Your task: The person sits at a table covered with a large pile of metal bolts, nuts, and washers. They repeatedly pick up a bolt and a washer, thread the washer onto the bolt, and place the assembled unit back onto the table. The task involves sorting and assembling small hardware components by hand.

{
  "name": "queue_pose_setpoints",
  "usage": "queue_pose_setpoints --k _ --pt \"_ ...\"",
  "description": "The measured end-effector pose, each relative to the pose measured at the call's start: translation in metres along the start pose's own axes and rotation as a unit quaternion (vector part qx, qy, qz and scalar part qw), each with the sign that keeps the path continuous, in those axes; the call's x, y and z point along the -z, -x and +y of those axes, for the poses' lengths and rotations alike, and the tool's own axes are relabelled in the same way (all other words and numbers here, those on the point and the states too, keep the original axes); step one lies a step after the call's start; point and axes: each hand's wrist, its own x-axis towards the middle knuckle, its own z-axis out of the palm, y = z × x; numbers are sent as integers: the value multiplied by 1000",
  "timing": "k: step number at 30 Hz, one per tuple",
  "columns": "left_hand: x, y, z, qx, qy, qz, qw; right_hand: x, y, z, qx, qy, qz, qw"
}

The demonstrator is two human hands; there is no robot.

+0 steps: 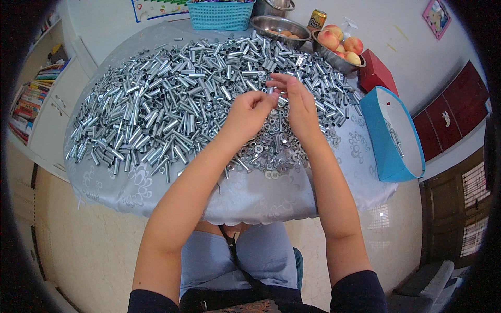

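Over the heap of metal parts, my two hands meet at the fingertips. My left hand [250, 113] is closed, its thumb and forefinger pressed together beside a small shiny metal piece; what exactly they grip is mostly hidden. Close on its right, my right hand [301, 107] has its fingers stretched out leftward and apart, the tips near the left thumb. Around and beyond both hands lie many loose silver metal tubes [189, 122]. Below the hands, between my forearms, flat round washers [259, 148] and other small metal parts are piled.
A patterned silvery cloth covers the table [276, 201]. On the right stands a blue fabric bin [380, 138] holding a few metal pieces, with a red box [377, 72] behind it. Along the back are a bowl of peaches [334, 58], a steel bowl [261, 25], a can [317, 20] and a turquoise basket [219, 15].
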Motion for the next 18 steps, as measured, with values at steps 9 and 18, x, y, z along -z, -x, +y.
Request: queue_pose_setpoints --k 9,18 --pt "20 -1 22 193 299 51 933 -2 6 -7 51 185 -23 981" --pt "14 -4 15 233 403 46 884 -4 4 -7 104 194 -22 975"
